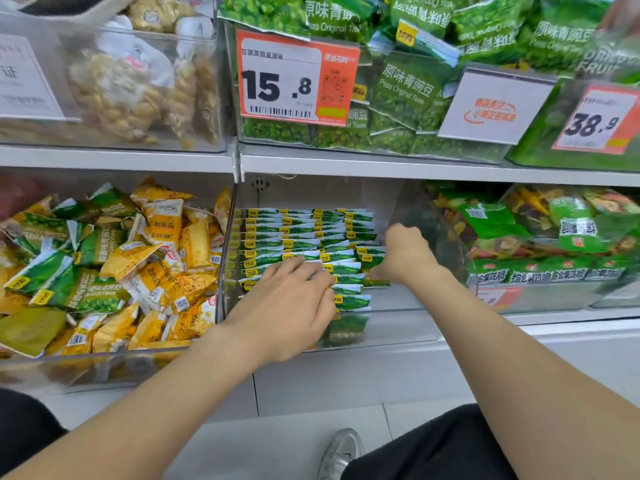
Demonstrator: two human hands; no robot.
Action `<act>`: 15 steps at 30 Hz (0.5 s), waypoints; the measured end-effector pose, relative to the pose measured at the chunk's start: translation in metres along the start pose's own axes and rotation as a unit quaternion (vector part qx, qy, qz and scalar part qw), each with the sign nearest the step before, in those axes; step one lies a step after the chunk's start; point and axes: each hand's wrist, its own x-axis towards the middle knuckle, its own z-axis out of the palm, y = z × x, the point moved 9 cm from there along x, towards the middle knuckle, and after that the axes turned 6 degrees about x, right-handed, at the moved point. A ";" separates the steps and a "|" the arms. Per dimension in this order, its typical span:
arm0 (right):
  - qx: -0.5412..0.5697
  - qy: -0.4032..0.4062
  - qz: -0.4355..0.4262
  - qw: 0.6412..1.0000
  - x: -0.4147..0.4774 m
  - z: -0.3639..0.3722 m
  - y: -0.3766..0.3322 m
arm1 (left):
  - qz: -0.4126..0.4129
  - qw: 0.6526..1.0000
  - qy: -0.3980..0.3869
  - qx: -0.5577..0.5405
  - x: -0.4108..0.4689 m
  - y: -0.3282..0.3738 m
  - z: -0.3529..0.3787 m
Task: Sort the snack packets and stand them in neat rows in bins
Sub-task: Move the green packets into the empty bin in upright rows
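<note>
A clear bin point(398, 327) on the lower shelf holds several small green pea packets point(298, 233) standing upright in neat rows. My left hand point(291, 299) lies over the front rows, its fingertips touching the packet tops near the bin's middle. My right hand point(401, 254) reaches in at the right end of the rows with curled fingers and pinches one green packet point(375, 263) at the row's edge. The bin's right part holds no packets.
To the left a clear bin point(114, 362) is heaped with loose yellow and green packets point(114, 268). At right another bin holds mixed vegetable crisp bags point(540, 237). The shelf above carries green pea bags point(405, 88) and price tags point(294, 84). My shoe point(341, 452) stands on the floor.
</note>
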 end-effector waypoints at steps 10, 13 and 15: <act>0.060 -0.036 0.008 0.998 0.009 0.019 0.006 | 0.003 1.000 0.010 0.002 0.000 0.000 -0.001; 0.034 -0.012 0.007 0.999 0.007 0.016 0.002 | 0.004 1.000 0.025 -0.012 0.000 -0.002 -0.002; 0.024 0.022 0.011 0.999 0.005 0.004 0.000 | 0.002 0.999 0.049 -0.023 -0.001 -0.005 -0.004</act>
